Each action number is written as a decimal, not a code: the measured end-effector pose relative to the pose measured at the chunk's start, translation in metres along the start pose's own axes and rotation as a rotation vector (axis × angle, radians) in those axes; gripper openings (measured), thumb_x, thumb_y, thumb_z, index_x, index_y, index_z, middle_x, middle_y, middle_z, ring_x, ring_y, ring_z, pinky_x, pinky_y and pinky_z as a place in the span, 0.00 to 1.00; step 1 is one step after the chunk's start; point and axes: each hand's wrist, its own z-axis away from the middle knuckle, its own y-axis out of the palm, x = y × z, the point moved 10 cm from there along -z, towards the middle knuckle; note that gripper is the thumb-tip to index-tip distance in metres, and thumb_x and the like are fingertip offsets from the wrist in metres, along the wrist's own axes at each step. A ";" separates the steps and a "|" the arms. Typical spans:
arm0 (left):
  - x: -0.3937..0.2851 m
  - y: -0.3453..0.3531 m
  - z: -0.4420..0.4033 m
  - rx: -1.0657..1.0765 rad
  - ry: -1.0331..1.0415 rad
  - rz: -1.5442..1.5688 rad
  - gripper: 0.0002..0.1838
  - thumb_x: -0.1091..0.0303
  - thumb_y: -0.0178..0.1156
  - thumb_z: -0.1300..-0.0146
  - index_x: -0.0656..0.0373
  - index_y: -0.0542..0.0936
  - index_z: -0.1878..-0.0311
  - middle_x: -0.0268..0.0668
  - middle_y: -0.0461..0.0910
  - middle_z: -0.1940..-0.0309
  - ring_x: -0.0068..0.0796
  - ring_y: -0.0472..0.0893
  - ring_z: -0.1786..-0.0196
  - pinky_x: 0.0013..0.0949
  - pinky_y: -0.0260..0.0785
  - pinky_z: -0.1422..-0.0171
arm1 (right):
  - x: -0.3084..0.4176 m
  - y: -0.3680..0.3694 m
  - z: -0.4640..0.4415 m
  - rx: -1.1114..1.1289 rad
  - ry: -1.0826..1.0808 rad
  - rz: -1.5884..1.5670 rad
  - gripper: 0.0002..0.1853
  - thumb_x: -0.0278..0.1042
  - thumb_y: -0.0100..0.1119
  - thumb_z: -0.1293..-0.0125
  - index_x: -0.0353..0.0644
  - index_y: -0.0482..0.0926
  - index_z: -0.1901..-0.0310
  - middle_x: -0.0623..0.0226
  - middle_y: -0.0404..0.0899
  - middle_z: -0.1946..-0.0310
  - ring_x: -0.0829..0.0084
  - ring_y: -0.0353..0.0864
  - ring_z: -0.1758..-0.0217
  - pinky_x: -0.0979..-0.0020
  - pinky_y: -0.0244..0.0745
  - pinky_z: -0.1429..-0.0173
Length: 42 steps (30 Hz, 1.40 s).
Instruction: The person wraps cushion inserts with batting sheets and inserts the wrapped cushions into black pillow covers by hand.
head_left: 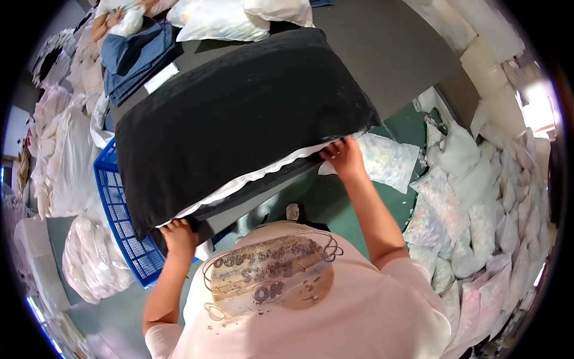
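The left hand [180,239] and right hand [345,159] are closed on the near edge of a black pillow [239,119], one toward each end. The pillow lies on the grey table [394,51], long axis running lower left to upper right, wavy white strip [242,183] facing the wearer. Lettering on the shirt [269,272] is not fully legible.

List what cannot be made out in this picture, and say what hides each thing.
All in the head view:
Black cover, underside: hidden by its upper face.
Blue basket, part nearest the cover: hidden behind the cover.
Person at top left, head: cut off by the edge.
Bright patch at right, detail: lost in glare.
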 end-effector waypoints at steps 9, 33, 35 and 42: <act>-0.132 -0.073 -0.043 -0.335 0.337 0.580 0.40 0.51 0.68 0.44 0.60 0.68 0.31 0.56 0.69 0.34 0.58 0.70 0.32 0.55 0.61 0.29 | 0.056 0.011 0.018 -0.182 -0.367 0.101 0.22 0.41 0.47 0.23 0.44 0.66 0.32 0.66 0.74 0.41 0.70 0.72 0.34 0.62 0.68 0.30; -0.196 -0.108 -0.039 -0.384 0.725 0.769 0.41 0.54 0.64 0.38 0.51 0.61 0.24 0.55 0.65 0.30 0.59 0.69 0.32 0.49 0.61 0.28 | -0.032 0.069 -0.033 0.291 -0.015 -0.579 0.35 0.64 0.43 0.27 0.46 0.63 0.29 0.68 0.61 0.26 0.64 0.58 0.24 0.60 0.52 0.20; -0.205 -0.106 -0.045 -0.282 0.716 0.717 0.41 0.48 0.61 0.36 0.48 0.58 0.23 0.55 0.65 0.30 0.60 0.69 0.33 0.50 0.62 0.29 | -0.043 0.078 -0.038 0.355 0.026 -0.517 0.43 0.74 0.37 0.30 0.49 0.56 0.24 0.70 0.56 0.23 0.63 0.54 0.21 0.60 0.48 0.19; -0.215 -0.099 -0.054 -0.114 0.800 0.765 0.43 0.50 0.61 0.36 0.54 0.56 0.23 0.50 0.65 0.30 0.53 0.72 0.34 0.49 0.66 0.31 | -0.093 0.064 0.072 -0.024 0.500 -0.073 0.29 0.53 0.44 0.24 0.47 0.60 0.28 0.59 0.61 0.28 0.57 0.59 0.25 0.51 0.56 0.24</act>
